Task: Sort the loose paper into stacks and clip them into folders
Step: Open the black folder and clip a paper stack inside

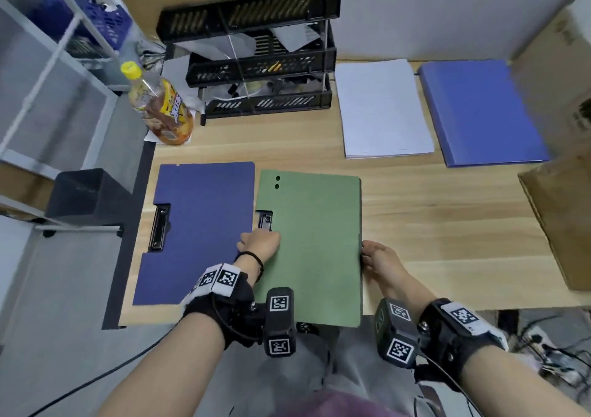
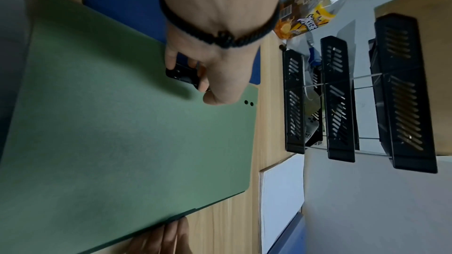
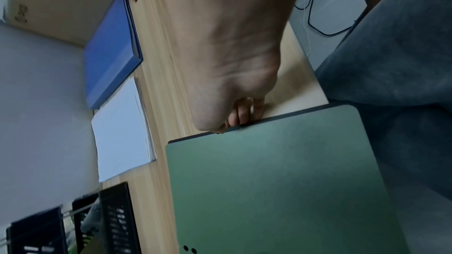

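The green folder (image 1: 311,244) at the desk's near edge is pinched at its clip (image 2: 182,75) by the left hand (image 1: 260,244) and gripped at its right edge by the right hand (image 1: 379,258), while the paper stack (image 1: 382,107) is left unclipped further back, so most work is judged undone.

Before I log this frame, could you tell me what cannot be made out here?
- Left hand fingertips: head view, hidden by its own back where it grips the clip.
- Inside the green folder: all views, cover shut.
- Tray contents: head view, blurred behind the slats.
- Paper stack text: too faint.
- Right hand fingers under the folder edge: hidden.
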Available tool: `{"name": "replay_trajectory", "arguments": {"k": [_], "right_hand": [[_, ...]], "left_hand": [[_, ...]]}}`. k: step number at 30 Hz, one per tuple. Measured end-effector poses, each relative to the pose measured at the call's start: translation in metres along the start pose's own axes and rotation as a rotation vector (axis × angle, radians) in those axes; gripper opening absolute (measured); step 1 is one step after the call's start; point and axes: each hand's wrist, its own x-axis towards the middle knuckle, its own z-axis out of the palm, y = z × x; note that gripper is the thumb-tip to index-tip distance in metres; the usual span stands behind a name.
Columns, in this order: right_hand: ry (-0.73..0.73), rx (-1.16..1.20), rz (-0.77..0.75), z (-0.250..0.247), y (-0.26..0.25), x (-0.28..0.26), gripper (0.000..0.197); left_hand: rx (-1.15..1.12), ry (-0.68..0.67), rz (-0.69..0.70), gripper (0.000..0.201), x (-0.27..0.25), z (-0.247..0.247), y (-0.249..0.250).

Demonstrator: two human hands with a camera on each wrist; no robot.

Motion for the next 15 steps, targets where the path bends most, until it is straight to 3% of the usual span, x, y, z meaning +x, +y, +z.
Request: {"name": "replay_trajectory", "arguments": {"k": [4,6,8,10,15], "right_hand": [[0.007,0.006,-0.029,-0.028,-0.004,-0.007,0.029],[0.013,-0.013,-0.017,-0.041,-0.006,-0.01,0.027],[0.059,-0.003,-0.002,-0.047,-0.015,-0.017,0.026],[0.062,0.037,0.003,-0.051,-0.025,-0.023,0.028],[-0.195,0.11,-0.029,-0.055,-0.063,-0.042,0.039]], "left_hand": [[-0.18,-0.106,0.017,0.063,0.048,0.033,-0.009],[-0.251,-0.18,0.017,0.046,0.051,0.04,-0.006],[-0.315,-0.25,0.029,0.013,0.032,0.039,0.006],[-0.374,-0.338,0.06,0.006,0.011,0.037,0.018],[-0.418,-0.368,0.137,0.01,-0.021,0.027,0.036]]}}
